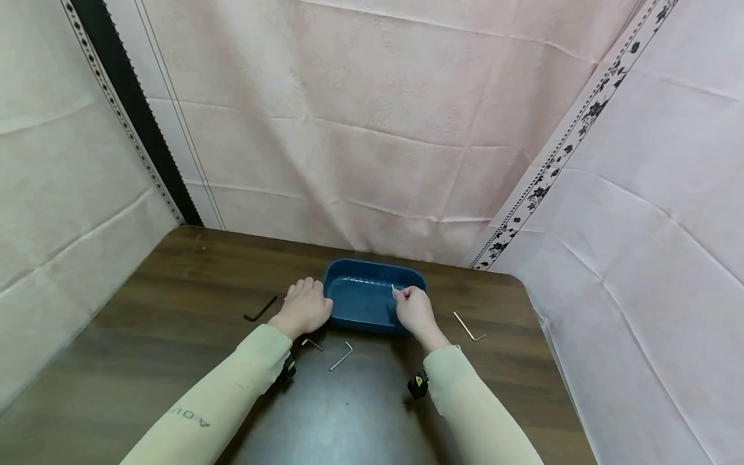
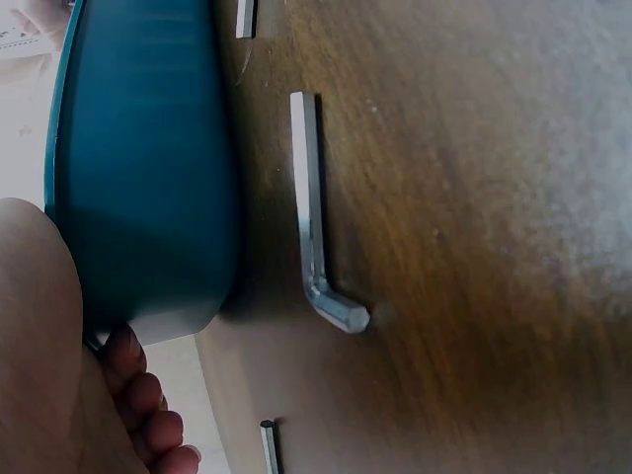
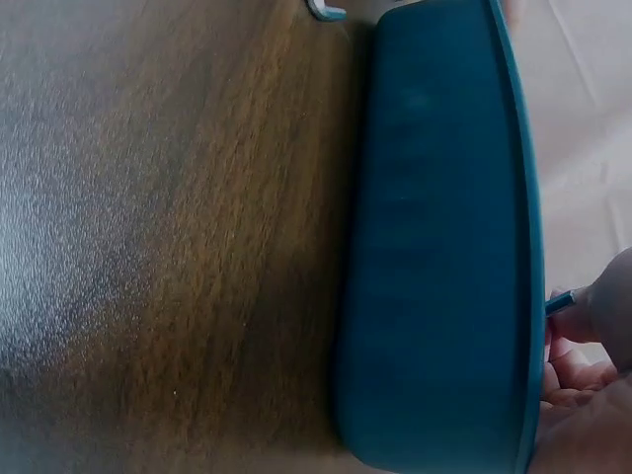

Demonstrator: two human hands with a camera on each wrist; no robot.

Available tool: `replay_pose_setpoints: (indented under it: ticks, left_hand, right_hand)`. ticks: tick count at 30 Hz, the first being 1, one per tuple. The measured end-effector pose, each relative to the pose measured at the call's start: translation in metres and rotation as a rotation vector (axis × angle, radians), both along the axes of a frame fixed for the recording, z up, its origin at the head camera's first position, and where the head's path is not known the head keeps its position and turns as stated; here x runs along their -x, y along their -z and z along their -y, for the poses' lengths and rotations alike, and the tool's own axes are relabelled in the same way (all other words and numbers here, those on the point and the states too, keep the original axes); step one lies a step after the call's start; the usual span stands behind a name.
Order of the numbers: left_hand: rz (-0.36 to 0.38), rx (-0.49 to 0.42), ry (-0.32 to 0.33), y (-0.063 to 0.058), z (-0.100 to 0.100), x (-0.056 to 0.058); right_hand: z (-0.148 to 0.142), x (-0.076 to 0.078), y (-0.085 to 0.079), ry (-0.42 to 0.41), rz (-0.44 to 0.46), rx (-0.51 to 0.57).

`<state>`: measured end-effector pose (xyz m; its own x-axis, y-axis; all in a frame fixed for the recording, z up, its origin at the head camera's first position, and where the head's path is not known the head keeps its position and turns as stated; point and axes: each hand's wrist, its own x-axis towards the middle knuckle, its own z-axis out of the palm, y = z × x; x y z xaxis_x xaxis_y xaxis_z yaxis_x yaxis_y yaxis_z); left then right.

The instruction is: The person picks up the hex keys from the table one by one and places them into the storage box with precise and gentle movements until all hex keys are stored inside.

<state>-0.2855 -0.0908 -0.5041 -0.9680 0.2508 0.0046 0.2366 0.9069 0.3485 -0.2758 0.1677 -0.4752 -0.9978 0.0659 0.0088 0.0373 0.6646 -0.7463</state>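
In the frame's middle, the left hand (image 1: pixel 305 305) grips the left edge of the blue tray (image 1: pixel 361 299), likely to keep it steady, while the right hand (image 1: pixel 416 311) pinches a thin metal stick (image 1: pixel 392 287) over the tray's right side.

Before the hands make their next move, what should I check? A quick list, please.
1. Left hand gripping the blue tray: ok, at its left end.
2. Right hand pinching a hex key: ok.
3. Held key over the tray: ok, as the head view shows it.
4. Held key clear of the tray's floor: cannot tell.
5. Loose keys off the table: not ok; a black key, two silver keys and a gold-toned key lie there.
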Motion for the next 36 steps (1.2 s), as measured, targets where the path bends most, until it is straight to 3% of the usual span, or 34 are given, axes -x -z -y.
replay_pose_setpoints:
  ticks: [12,21,24,30,36]
  left_hand:
    - [-0.011,0.005,0.012,-0.001,-0.008,-0.001]
    - [-0.018,0.007,0.022,-0.001,-0.006,0.0]
    - [-0.018,0.014,0.016,-0.003,-0.001,-0.001]
    - [-0.018,0.014,0.015,-0.003,0.002,0.001]
    - [-0.008,-0.003,0.021,-0.001,0.0,0.001]
  right_hand:
    - [-0.005,-0.007,0.001,0.02,-0.072,0.007]
    - [-0.028,-0.016,-0.005,-0.073,-0.128,0.345]
    - [-0.039,-0.022,-0.011,-0.098,-0.136,0.39]
    - [-0.06,-0.032,-0.022,-0.112,-0.181,0.358]
    - [-0.086,-0.041,-0.013,-0.083,-0.197,0.294]
